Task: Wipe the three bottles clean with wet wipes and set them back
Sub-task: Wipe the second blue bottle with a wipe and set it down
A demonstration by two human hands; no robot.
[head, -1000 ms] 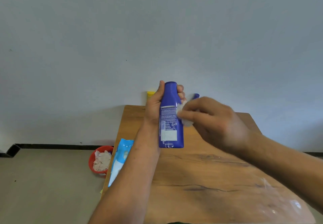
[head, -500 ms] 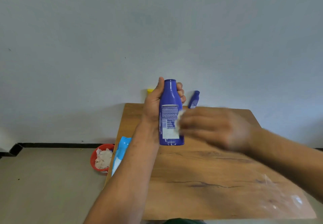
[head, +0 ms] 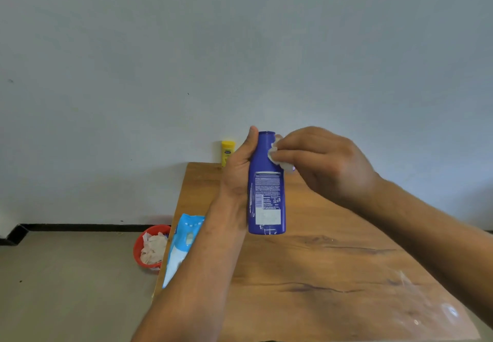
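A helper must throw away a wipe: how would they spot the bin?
Find the wooden table, then the floor off its left edge, past the blue wipes pack. The bin is a round red tub holding crumpled wipes, the only red thing there.

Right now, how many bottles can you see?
2: the blue bottle upright in the left hand; the yellow bottle at the table's far edge. A third may hide behind the right hand.

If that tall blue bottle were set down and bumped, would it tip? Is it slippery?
The blue bottle is tall and narrow, so a bump would probably tip it. Its smooth plastic, rubbed with the wet wipe, may be slippery. The left hand alone holds it up, so it is likely light.
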